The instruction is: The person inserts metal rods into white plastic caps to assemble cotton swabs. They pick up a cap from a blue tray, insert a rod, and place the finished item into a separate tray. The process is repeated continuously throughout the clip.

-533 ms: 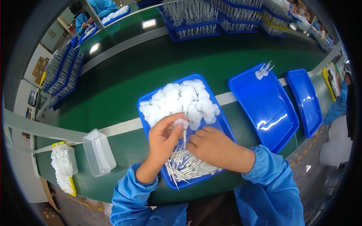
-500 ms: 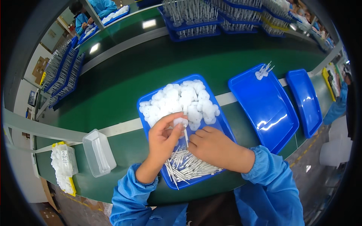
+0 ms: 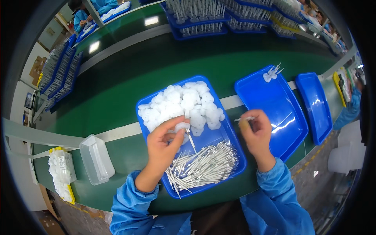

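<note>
Disc (image 3: pixel 182 126) and rod (image 3: pixel 191 141) pinched in left hand (image 3: pixel 161 144), 1 slim piece (image 3: pixel 243 119) gripped in right hand (image 3: pixel 256 135)

The middle tray (image 3: pixel 211 138) lies on the table (image 3: pixel 219 55), discs (image 3: pixel 172 100) in its far part, sticks (image 3: pixel 209 164) in its near part. The left hand (image 3: pixel 166 141) is over its left side; the right hand (image 3: pixel 256 131) is right of it, near a second tray (image 3: pixel 274 105). Farther right lies a third tray (image 3: pixel 313 105). A box (image 3: pixel 97 160) stands left, stacked trays (image 3: pixel 196 24) far behind.
</note>
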`<state>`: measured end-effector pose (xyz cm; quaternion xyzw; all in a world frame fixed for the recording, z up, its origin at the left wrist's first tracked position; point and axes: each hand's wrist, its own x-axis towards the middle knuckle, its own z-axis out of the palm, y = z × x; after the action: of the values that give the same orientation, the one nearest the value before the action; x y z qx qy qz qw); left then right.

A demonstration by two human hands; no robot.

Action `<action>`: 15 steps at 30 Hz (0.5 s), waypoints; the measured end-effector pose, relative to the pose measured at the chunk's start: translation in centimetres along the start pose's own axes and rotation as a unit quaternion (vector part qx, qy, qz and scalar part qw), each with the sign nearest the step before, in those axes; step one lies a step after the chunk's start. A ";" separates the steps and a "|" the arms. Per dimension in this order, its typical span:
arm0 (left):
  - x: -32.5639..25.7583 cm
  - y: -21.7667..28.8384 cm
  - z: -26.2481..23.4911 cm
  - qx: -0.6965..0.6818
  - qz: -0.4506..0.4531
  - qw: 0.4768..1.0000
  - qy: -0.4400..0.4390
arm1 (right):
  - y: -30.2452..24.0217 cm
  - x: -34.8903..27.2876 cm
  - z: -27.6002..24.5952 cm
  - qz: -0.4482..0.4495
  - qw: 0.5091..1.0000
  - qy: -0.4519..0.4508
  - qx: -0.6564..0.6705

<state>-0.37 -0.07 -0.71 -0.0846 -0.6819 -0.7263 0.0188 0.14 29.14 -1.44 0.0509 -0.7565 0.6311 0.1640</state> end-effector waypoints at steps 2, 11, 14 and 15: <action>0.0 -0.1 0.1 -0.003 0.005 1.000 0.003 | 1.4 -0.2 -1.3 0.035 0.997 0.056 0.025; -0.2 0.0 0.0 -0.007 -0.038 0.999 -0.023 | -3.2 0.5 1.6 -0.077 0.989 -0.124 0.010; -0.4 -0.1 -0.1 -0.006 -0.021 0.999 -0.030 | -4.4 1.8 4.9 -0.127 0.973 -0.185 -0.056; -0.3 -0.1 -0.1 -0.006 -0.007 0.999 -0.032 | -4.4 2.6 5.7 -0.168 0.959 -0.198 -0.116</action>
<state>-0.08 -0.15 -0.90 -0.1032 -0.6787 -0.7271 -0.0081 -2.09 23.05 2.61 0.2817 -0.8222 0.4800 0.1196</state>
